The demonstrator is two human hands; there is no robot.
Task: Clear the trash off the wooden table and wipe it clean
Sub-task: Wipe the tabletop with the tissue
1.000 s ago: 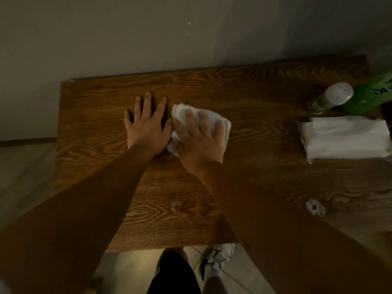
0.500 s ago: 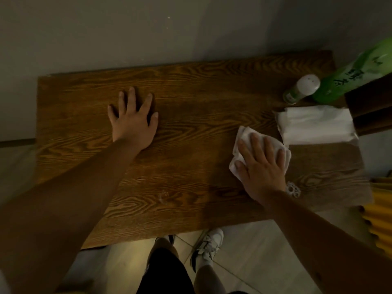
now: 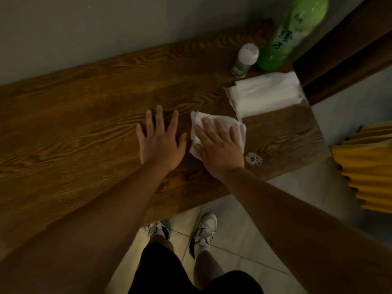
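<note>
We see a brown wooden surface (image 3: 74, 115) against a grey wall. Our left hand (image 3: 160, 143) lies flat on the wood with its fingers spread wide, and it holds nothing. Just beside it, our right hand (image 3: 218, 149) presses down flat on a folded white cloth (image 3: 238, 128), fingers straight on top of it. The cloth lies on the wood near the front edge. A small clear plastic scrap (image 3: 253, 159) sits on the wood, right by our right wrist. Behind the cloth lies a white pack of tissues (image 3: 265, 93). Farther back stand a small jar with a white cap (image 3: 245, 59) and a tall green bottle (image 3: 290, 35), close together near the wall. Something yellow with folds (image 3: 367, 166) is on the floor at the far right.
</note>
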